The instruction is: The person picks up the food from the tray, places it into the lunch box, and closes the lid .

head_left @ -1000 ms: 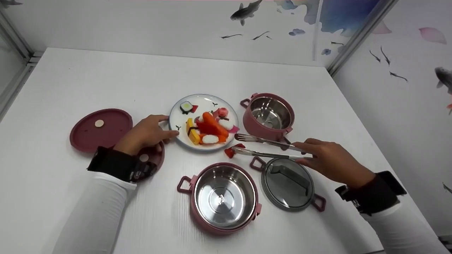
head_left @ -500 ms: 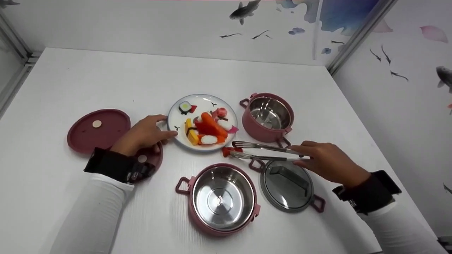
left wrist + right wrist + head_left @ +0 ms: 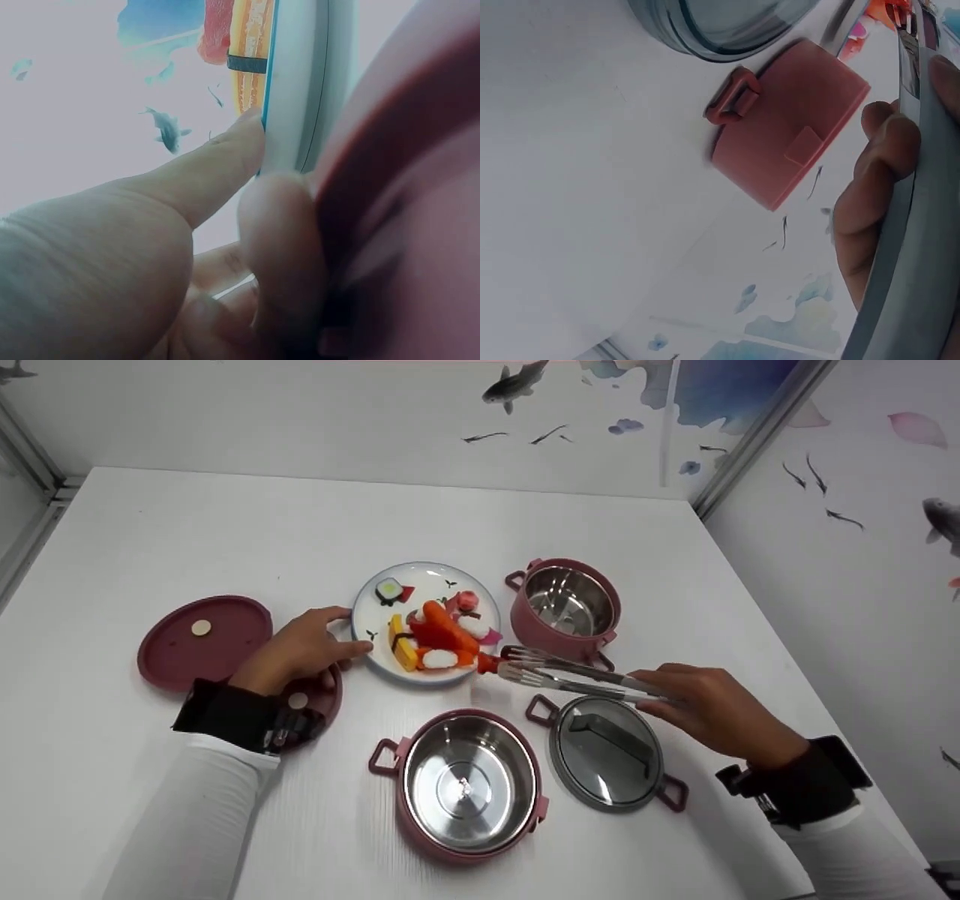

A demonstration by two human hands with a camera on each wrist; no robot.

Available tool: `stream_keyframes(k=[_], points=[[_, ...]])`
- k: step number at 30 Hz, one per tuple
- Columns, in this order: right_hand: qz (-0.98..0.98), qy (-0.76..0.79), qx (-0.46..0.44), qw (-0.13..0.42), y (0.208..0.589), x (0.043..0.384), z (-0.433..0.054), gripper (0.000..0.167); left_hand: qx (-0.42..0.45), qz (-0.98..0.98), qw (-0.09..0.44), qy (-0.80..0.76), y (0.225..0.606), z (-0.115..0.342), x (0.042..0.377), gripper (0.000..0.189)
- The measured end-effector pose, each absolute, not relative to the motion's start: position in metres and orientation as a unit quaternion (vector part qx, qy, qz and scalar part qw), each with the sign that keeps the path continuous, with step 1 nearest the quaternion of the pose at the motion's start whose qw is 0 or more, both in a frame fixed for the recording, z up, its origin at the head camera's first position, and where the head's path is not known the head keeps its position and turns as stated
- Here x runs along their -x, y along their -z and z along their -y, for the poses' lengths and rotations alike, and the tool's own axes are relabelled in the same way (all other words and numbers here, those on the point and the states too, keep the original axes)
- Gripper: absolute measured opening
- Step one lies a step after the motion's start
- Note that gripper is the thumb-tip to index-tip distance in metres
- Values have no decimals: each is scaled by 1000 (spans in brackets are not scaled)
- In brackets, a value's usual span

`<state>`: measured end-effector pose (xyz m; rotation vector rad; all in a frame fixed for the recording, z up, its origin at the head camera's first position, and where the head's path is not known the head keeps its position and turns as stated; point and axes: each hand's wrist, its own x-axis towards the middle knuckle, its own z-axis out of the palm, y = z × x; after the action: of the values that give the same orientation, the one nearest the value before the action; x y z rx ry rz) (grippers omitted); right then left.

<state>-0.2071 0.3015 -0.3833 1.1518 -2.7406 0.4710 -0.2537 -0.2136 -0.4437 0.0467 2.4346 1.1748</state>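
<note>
My left hand (image 3: 311,641) grips the left rim of a white plate (image 3: 382,664) with a blue edge, thumb over the rim. Toy sushi pieces lie on the plate, among them a yellow piece with a dark band (image 3: 249,64) and an orange-red piece (image 3: 448,626). My right hand (image 3: 701,705) holds metal food tongs (image 3: 570,673), fingers and thumb on opposite arms. Between the fork-like tips of the tongs is a small red piece (image 3: 487,663), at the plate's lower right rim. In the right wrist view the tips are mostly cut off at the top.
A pink pot (image 3: 551,637) with a steel inside stands behind the tongs; another pot (image 3: 409,810) stands in front of the plate. A grey lid (image 3: 607,780) lies below the tongs. Two dark red oval pieces (image 3: 161,652) lie by the left forearm, one partly beneath it.
The tongs have closed on the small red piece, which has moved up from the table to the plate's rim. My left hand stays at the plate.
</note>
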Motion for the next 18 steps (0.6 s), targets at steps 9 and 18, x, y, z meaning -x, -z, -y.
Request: stream_keyframes(k=[9, 18], points=[[919, -189, -313, 147, 374, 215, -320, 37, -14, -880, 215, -422, 446, 218, 251, 83], [953, -152, -219, 148, 374, 223, -327, 33, -18, -877, 213, -430, 444, 214, 252, 82]])
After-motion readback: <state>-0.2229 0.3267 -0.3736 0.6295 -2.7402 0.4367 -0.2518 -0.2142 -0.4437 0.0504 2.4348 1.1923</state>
